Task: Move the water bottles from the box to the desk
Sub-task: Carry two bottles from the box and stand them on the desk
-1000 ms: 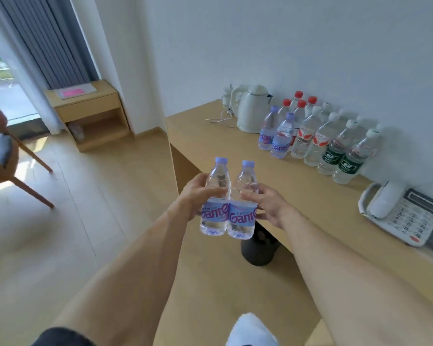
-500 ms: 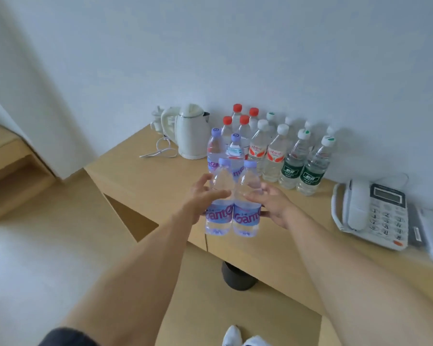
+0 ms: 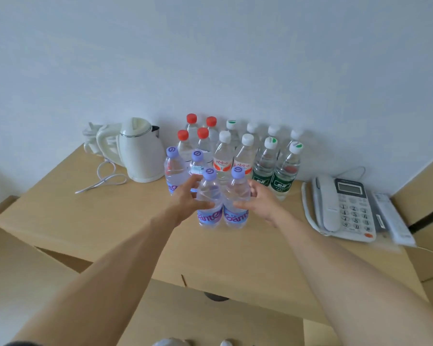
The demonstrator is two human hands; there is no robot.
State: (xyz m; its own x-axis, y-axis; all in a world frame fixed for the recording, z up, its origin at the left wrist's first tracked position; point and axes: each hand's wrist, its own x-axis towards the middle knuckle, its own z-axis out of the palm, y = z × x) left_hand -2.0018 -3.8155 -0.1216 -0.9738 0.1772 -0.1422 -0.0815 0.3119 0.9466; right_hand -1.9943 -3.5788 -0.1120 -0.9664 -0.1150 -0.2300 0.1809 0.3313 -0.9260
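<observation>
Two clear purple-capped bottles (image 3: 222,198), purple labels, upright, side by side touching, gripped between left hand (image 3: 189,198) and right hand (image 3: 259,202) over desk (image 3: 90,216). Just beyond grip: two more purple-capped bottles (image 3: 183,168), upright on desk.

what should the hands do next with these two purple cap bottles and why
Probably lower both onto the desk and let go. The left hand and right hand hold the two bottles upright, just in front of the purple-capped pair standing there.
</observation>
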